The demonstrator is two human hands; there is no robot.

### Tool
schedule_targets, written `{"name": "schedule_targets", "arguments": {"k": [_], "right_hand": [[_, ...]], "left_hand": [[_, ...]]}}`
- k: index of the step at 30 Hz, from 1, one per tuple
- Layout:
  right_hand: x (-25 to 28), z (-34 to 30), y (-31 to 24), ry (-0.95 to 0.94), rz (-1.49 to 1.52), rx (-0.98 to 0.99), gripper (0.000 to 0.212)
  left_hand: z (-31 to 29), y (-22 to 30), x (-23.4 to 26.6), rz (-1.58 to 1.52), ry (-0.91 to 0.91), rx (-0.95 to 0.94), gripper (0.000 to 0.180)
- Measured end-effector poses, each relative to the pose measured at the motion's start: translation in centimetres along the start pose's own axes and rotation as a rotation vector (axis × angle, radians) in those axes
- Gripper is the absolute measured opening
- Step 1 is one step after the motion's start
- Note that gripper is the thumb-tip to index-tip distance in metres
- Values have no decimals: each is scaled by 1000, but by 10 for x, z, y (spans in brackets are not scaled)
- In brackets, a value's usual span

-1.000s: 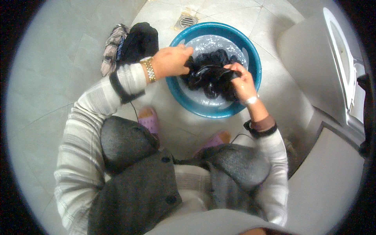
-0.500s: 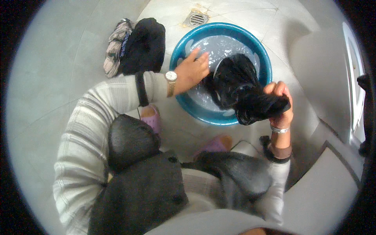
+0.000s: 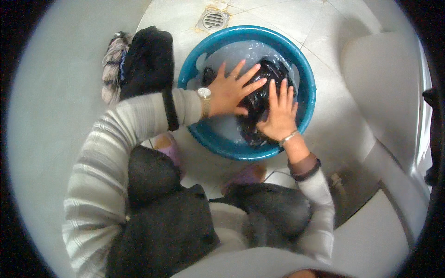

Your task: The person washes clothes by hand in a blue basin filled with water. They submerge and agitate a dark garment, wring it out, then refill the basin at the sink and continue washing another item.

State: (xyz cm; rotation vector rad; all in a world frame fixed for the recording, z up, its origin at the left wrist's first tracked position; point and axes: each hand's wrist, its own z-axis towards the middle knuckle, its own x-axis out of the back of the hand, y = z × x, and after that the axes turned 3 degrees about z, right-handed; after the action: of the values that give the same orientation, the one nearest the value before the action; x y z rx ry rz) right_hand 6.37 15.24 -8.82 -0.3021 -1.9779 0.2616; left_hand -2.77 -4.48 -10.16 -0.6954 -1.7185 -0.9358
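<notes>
A blue plastic basin (image 3: pixel 306 111) holds cloudy grey water and a wet black garment (image 3: pixel 259 104), partly sunk and bunched up. Over the garment's left side, my left hand (image 3: pixel 231 91) is open with its fingers spread wide; a watch (image 3: pixel 204 94) circles that wrist. My right hand (image 3: pixel 280 113) lies open on the garment's right part, fingers pointing away from me, with a silver bracelet (image 3: pixel 288 137) at the wrist. Neither hand grips the cloth. The garment's exact kind cannot be made out.
On the tiled floor left of the basin lie a black cloth bundle (image 3: pixel 147 62) and a patterned beige cloth (image 3: pixel 112 69). A floor drain (image 3: pixel 214 19) sits behind the basin. To the right stands a large white appliance-like body (image 3: pixel 384 88). My pink slippers (image 3: pixel 169 150) are close to the basin's near side.
My right hand has let go of the black garment, which it held bunched at the basin's right rim, and has moved left onto it. The garment now lies lower in the water.
</notes>
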Motion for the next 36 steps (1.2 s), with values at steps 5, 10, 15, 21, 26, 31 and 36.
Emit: {"name": "schedule_targets", "arguments": {"k": [5,10,15,21,26,31,36], "right_hand": [[-18,16,1,-83,23,-6,124],[-28,33,6,-157,85,-10,122],[-23,52,12,-433,87,-72,113],[-23,71,21,-756,23,-57,68],[-18,73,30,-794,104,-49,69],[3,66,42,-351,116,174,65],[40,81,72,138,143,369,45]], "left_hand": [[11,-3,-12,-49,-147,19,105],[22,-2,-14,-246,-331,87,110],[31,-4,-21,-473,-432,132,97],[35,-9,-39,-543,-368,151,92],[42,-11,-38,-116,-604,40,76],[40,-25,-14,25,-135,-152,73],[57,-62,16,387,229,-254,78]]}}
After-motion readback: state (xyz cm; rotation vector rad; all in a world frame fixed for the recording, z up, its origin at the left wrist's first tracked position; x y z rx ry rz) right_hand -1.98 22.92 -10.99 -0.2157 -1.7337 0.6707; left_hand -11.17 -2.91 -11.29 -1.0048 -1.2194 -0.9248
